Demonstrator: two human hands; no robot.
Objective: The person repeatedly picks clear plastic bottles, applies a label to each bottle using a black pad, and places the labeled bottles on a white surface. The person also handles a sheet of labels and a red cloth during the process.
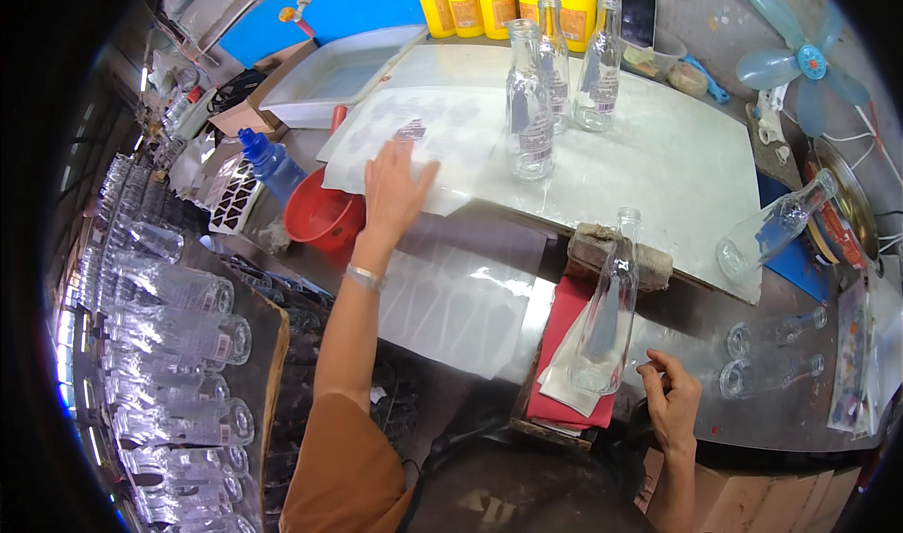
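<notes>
My left hand (397, 192) reaches over a white sheet (362, 157) with rows of faint printed shapes. Its fingers are spread, thumb apart, with the fingertips beside a small dark printed label (411, 130). My right hand (672, 401) is loosely bent with its fingers apart, holding nothing, just right of a clear glass bottle (607, 321). That bottle leans with its base on a white cloth (564, 382) over a red cloth (564, 321) and its neck against a rolled grey cloth (649, 263). Three glass bottles with printed labels (531, 128) stand on the white board (677, 185).
Rows of clear glassware (179, 345) fill the left side. A red bucket (324, 215), blue bottle (273, 166) and white water tray (343, 77) sit beyond. Yellow bottles (499, 6) line the back. On the right are a fan (809, 61), a tilted bottle (771, 230) and two lying bottles (767, 376).
</notes>
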